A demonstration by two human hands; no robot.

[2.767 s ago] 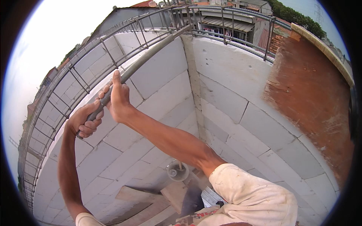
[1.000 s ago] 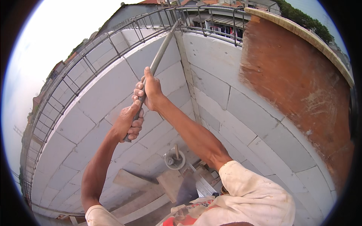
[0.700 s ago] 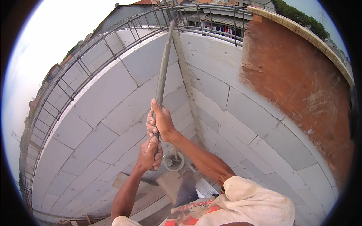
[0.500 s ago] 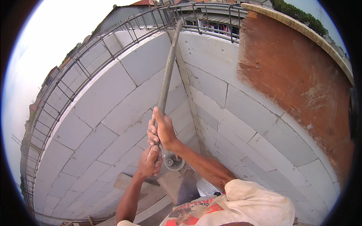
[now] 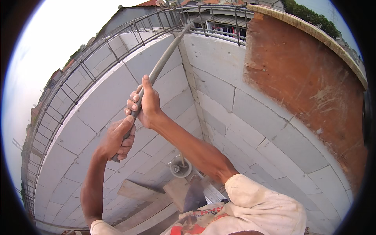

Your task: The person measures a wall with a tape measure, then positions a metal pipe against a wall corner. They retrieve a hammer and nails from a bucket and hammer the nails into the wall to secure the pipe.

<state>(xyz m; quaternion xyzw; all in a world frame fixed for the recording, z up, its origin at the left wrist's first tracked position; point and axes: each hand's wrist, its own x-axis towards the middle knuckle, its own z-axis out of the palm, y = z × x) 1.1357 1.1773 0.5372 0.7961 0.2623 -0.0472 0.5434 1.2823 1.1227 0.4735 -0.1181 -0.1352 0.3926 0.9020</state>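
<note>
A long grey metal bar (image 5: pixel 164 54) slants up and to the right, its far end at the steel rebar cage (image 5: pixel 96 62) near the wall corner. My right hand (image 5: pixel 145 102) is wrapped round the bar, thumb pointing up. Just below it, my left hand (image 5: pixel 120 137) grips the lower end, fingers curled round it. Behind both hands rises the white block wall (image 5: pixel 92 113), with a grey mortar seam running down the corner.
A reddish plywood board (image 5: pixel 305 78) with a pale edge stands on the right-hand wall. Below me are a round bucket (image 5: pixel 180 168) with a handled thing in it and loose planks (image 5: pixel 143 190). Roofs and trees show beyond the wall.
Since half a second ago, both hands have moved up and to the left with the bar, whose lower end now tilts leftward; its far end stays near the corner rebar.
</note>
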